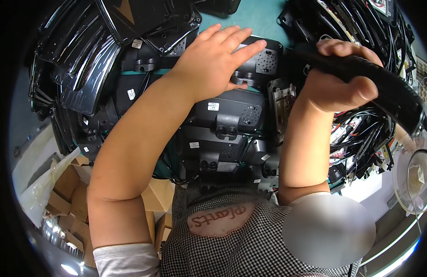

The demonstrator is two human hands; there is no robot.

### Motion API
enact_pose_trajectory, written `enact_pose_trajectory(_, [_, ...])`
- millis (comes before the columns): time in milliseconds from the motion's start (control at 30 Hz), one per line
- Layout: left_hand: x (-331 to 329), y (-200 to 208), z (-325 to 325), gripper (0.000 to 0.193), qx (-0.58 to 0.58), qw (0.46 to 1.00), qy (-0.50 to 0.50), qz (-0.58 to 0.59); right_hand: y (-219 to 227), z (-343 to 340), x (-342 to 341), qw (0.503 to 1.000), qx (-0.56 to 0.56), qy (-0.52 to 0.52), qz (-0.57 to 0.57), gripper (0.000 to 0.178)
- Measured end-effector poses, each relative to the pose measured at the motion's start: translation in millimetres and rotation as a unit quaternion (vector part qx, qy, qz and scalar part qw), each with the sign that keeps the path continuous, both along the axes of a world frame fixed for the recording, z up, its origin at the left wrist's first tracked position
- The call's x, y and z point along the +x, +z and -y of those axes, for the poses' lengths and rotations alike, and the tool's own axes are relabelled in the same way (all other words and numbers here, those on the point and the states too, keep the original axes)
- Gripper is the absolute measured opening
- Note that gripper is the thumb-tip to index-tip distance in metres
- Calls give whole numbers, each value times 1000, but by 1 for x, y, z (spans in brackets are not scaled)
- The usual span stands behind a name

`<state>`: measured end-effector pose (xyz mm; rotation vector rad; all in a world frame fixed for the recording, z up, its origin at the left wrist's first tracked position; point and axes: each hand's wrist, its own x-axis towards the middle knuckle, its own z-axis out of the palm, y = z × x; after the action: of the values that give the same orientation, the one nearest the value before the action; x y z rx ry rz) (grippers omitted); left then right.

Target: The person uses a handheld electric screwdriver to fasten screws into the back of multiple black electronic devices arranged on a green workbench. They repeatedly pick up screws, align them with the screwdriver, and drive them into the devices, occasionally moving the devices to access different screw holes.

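Observation:
My left hand [213, 60] lies spread on a black plastic housing [248, 57] with a perforated patch, its fingertips at the housing's far edge. It grips nothing that I can see. To the right, my right hand [338, 81] is wrapped around a long black cylindrical tool [384, 83], shaped like an electric screwdriver. The tool's narrow end points left toward the housing, and its tip is lost against the dark parts. Nearer to me, a similar black housing [236, 111] with a white label and a perforated patch lies in a row with more of them.
Stacked glossy black panels [91, 69] crowd the left. On the right stand more black parts with loose wires [361, 131] and a fan [414, 173]. Cardboard boxes [70, 194] sit below at left. A green work surface [255, 18] shows at the far side.

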<state>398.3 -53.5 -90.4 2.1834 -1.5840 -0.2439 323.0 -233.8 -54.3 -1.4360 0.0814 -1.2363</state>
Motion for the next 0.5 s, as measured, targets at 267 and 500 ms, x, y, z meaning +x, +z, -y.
enact_pose_trajectory(267, [-9,1,-1,85,12,999,26,-14,0,10,-10,993,-14,-73,-87,61])
enact_pose_trajectory(500, [-10,3,-1,85,15,999,34,-10,-23,3,-1,987,-107,-8,-119,39])
